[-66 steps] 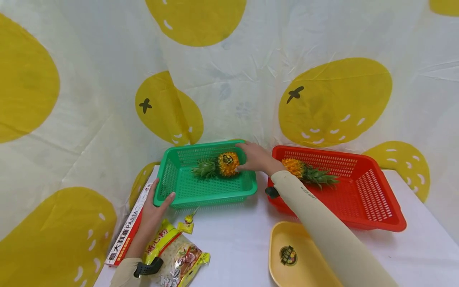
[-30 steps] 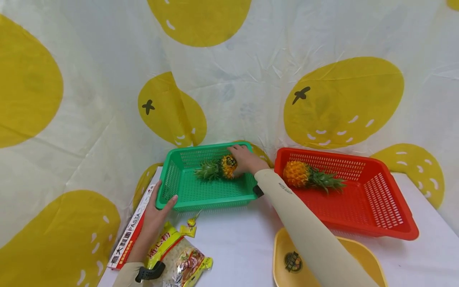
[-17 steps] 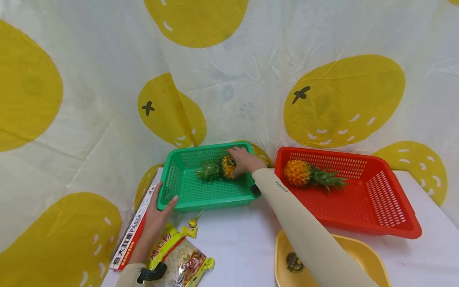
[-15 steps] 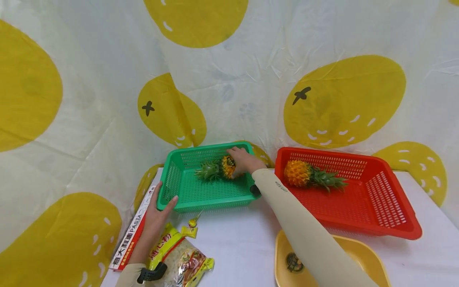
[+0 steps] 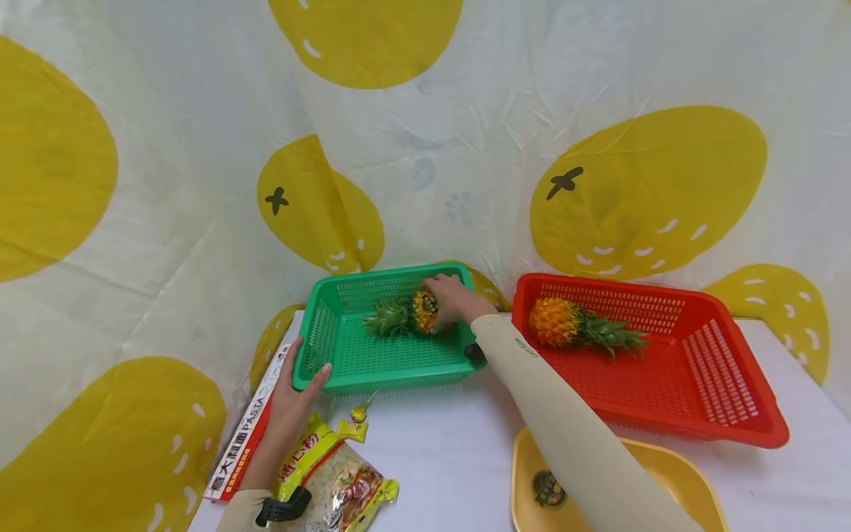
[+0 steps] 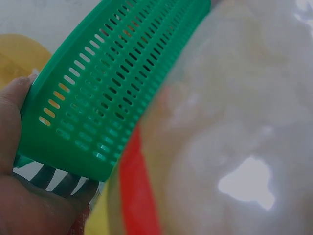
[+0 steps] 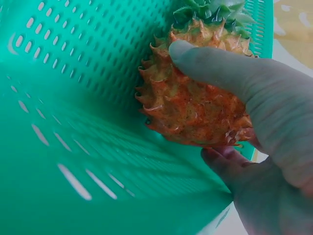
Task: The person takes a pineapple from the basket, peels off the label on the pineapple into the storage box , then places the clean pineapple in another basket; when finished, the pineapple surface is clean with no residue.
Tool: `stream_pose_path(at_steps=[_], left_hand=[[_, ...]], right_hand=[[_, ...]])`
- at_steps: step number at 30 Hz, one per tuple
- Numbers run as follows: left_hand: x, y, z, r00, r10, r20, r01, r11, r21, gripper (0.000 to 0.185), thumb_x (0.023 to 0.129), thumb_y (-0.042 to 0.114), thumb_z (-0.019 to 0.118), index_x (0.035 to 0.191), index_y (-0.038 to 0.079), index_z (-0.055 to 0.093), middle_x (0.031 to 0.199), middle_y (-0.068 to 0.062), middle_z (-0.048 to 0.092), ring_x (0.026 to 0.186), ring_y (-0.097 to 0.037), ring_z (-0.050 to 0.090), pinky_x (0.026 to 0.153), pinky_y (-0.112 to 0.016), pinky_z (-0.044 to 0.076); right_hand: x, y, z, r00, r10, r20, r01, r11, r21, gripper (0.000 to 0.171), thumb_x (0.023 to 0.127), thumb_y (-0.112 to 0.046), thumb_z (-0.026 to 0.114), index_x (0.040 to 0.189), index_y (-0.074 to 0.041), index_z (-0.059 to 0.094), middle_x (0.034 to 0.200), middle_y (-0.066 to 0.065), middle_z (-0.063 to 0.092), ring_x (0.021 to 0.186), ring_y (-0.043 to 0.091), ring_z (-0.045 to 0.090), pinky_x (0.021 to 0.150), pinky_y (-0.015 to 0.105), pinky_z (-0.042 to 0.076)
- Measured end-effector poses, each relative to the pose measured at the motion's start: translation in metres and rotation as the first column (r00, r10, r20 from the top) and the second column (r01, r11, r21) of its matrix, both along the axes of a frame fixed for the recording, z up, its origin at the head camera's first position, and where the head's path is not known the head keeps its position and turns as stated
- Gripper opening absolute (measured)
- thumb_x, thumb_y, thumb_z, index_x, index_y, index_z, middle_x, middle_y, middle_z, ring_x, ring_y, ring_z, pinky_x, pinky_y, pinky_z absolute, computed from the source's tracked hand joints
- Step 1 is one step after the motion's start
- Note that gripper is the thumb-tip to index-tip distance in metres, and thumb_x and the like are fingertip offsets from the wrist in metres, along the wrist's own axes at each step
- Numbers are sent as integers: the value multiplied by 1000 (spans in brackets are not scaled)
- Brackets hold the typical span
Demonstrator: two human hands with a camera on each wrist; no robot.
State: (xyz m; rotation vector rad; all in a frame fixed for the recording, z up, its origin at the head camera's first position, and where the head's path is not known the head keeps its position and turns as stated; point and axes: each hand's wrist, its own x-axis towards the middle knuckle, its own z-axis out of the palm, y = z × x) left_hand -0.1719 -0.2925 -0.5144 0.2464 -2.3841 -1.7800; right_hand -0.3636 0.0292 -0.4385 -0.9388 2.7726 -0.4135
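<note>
Head view shows a counter (image 5: 432, 451) with a white cover. Behind it hangs a big white sheet (image 5: 199, 148) with large yellow fruit shapes on it. The sheet is wrinkled and fills the whole back of the room.

A green basket (image 5: 372, 362) sits on the counter, near the left. A small pineapple (image 5: 415, 314) lies on its side in the basket, at the far right end, with its green leaves pointing left. The right hand (image 5: 455, 299) reaches into the basket and holds this pineapple. In the right wrist view the thumb (image 7: 215, 66) lies over the top of the fruit and the other fingers (image 7: 230, 164) curl under it. The pineapple rests against the green wall of the basket.

The left hand (image 5: 295, 388) holds the near left corner of the green basket. The thumb is on the front rim and the fingers go round the side. In the left wrist view the hand presses on the outside of the basket wall.

A red basket (image 5: 718, 391) stands just right of the green one. A second pineapple (image 5: 565, 325) lies in it, leaves pointing right.

A yellow tray (image 5: 671, 480) sits at the near edge, partly under the right sleeve. A bag of noodles (image 5: 339, 480) and a pasta box (image 5: 242, 440) lie by the left arm, near the green basket.
</note>
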Motion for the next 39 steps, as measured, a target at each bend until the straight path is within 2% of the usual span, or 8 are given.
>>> stream_pose_path(at_steps=[6, 14, 19, 24, 29, 34, 39], left_hand=[[0, -1, -2, 1000, -1, 1, 1, 1000, -7, 87, 100, 50, 72, 167, 50, 17, 174, -6, 16, 154, -39, 22, 117, -63, 30], [-2, 0, -1, 1000, -1, -11, 1, 1000, -30, 87, 100, 52, 72, 168, 48, 19, 173, -6, 19, 153, -39, 25, 116, -63, 32], [-2, 0, -3, 1000, 6, -12, -6, 999, -35, 87, 99, 52, 72, 167, 49, 19, 173, -5, 18, 153, -39, 25, 116, -63, 33], [0, 0, -3, 1000, 6, -13, -6, 999, -31, 87, 99, 51, 73, 168, 48, 19, 173, -6, 18, 153, -39, 24, 116, -63, 32], [1, 1, -3, 1000, -8, -16, 7, 1000, -11, 87, 100, 49, 73, 168, 48, 19, 173, -6, 18, 153, -39, 24, 116, -63, 32], [2, 1, -2, 1000, 7, -16, -6, 1000, 5, 88, 100, 47, 74, 168, 47, 20, 174, -5, 18, 153, -38, 24, 117, -61, 32], [2, 0, 2, 1000, 0, -14, 1, 1000, 14, 89, 100, 46, 75, 168, 47, 18, 174, -5, 16, 154, -37, 24, 117, -59, 32]], right_hand=[[4, -2, -1, 1000, -15, 27, 14, 999, 45, 98, 84, -27, 94, 164, -13, 40, 159, 19, 36, 140, 45, 33, 103, 54, 47], [0, -2, 0, 1000, 17, 25, -18, 999, 45, 95, 83, -24, 95, 161, -11, 42, 161, 19, 41, 147, 48, 32, 111, 57, 42], [1, 2, 2, 998, 51, 24, -51, 999, 4, 94, 82, -21, 96, 159, -8, 44, 156, 18, 46, 144, 45, 37, 111, 56, 40], [2, 3, 2, 997, 76, 11, -76, 997, -21, 92, 81, -22, 96, 157, -6, 47, 147, 17, 52, 134, 41, 46, 110, 55, 41], [3, 6, 2, 997, 69, 24, -68, 997, -30, 92, 81, -28, 96, 156, -6, 48, 148, 16, 53, 137, 40, 46, 111, 55, 42], [4, 8, 4, 995, 95, 21, -93, 993, -73, 91, 80, -29, 97, 154, -6, 50, 142, 14, 57, 130, 35, 52, 104, 49, 48], [8, 10, 13, 993, 118, 4, -117, 987, -115, 93, 78, -27, 98, 153, -2, 50, 136, 15, 58, 122, 32, 55, 99, 46, 51]])
